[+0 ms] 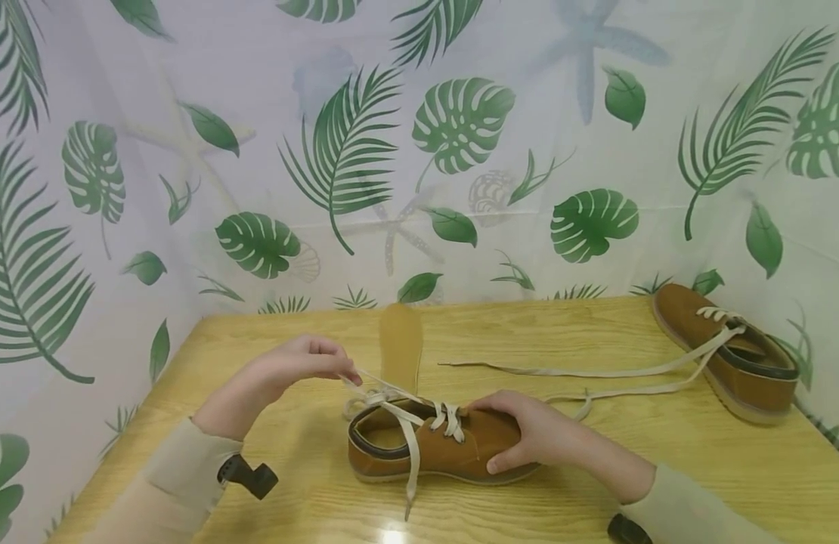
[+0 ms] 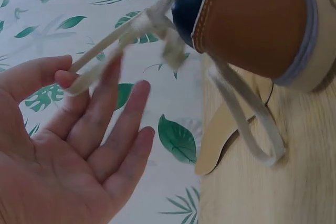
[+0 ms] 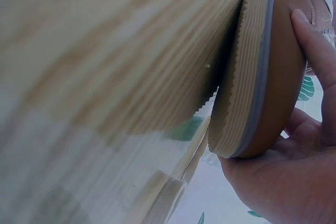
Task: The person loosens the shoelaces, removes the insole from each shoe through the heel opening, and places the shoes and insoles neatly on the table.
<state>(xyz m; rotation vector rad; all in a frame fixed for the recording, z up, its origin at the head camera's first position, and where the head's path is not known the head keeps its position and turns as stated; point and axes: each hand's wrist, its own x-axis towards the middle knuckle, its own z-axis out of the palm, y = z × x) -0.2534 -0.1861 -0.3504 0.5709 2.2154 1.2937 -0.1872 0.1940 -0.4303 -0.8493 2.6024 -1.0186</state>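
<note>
A brown leather shoe (image 1: 436,457) stands upright on the table, heel to the left, with its cream shoelace (image 1: 411,453) partly threaded. Behind the heel my left hand (image 1: 300,359) pinches a strand of the lace between thumb and index finger. The left wrist view shows that pinched strand (image 2: 94,56) running up to a tangle by the shoe's collar, the other fingers spread. My right hand (image 1: 528,434) grips the toe, thumb on the near side. From the right wrist, the toe (image 3: 278,77) sits between thumb and fingers; some fingertips are hidden.
At the right back lies a second brown shoe (image 1: 753,385), tilted, its long laces (image 1: 596,372) trailing left across the table (image 1: 311,491). A tan insole (image 1: 400,340) lies behind the first shoe. A leaf-printed cloth (image 1: 460,227) hangs behind and at both sides.
</note>
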